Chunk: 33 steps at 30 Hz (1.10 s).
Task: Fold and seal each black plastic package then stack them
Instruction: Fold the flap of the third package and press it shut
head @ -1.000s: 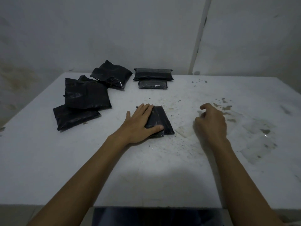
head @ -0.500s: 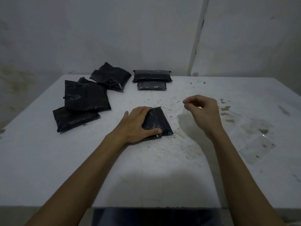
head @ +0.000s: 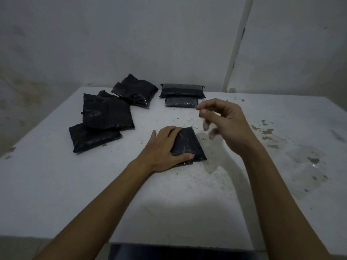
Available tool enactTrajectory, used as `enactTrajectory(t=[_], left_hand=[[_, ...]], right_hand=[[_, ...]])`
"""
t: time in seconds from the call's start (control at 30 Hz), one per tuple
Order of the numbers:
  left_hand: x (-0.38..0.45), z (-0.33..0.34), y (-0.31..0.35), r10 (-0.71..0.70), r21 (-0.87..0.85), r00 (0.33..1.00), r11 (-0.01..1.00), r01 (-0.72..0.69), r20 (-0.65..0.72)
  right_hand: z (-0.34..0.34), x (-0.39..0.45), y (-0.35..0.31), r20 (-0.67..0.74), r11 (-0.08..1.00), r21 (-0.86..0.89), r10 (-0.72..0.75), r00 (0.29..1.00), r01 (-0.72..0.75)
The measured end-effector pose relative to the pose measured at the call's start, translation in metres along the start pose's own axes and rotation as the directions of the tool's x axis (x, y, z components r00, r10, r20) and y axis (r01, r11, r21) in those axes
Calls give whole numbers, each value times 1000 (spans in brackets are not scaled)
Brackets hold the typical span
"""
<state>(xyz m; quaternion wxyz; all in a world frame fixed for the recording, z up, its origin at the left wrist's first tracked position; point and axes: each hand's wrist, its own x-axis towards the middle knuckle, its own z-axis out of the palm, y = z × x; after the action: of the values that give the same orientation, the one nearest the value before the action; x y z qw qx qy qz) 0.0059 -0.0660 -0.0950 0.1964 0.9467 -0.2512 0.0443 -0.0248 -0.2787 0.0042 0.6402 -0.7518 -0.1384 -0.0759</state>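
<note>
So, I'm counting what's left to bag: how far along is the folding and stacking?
Done, it seems: two folded packages lie together at the table's far edge, though not clearly stacked. In hand: the left hand grips a folded package on the table; the right hand hovers above, fingers loosely curled, holding nothing visible. Left: about four unfolded bags piled far left.

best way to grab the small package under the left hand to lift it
Pinch the folded package along its free right edge, coming in from the right with the right hand. It lies flat on the table, and the left hand already covers its left side.
</note>
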Motion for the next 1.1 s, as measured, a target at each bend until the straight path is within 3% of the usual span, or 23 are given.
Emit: enactTrajectory(t=[0.17,0.37,0.7,1.1], left_hand=[[-2,1,1,-34,-109,999,994,33,-8],[-3,2,2,-43,-149,999,988,37,-32],[-2,3,1,-78,-163,997,984,73,-22],[-2,4,1,-64,-183,997,981,56,-39]], right_hand=[[25,19,22,-88,989,3,144,986,-145],[45,34,64,-207,939,76,345,915,-337],[49,47,65,-175,939,-21,335,926,-344],[63,55,67,-322,906,-184,311,894,-381]])
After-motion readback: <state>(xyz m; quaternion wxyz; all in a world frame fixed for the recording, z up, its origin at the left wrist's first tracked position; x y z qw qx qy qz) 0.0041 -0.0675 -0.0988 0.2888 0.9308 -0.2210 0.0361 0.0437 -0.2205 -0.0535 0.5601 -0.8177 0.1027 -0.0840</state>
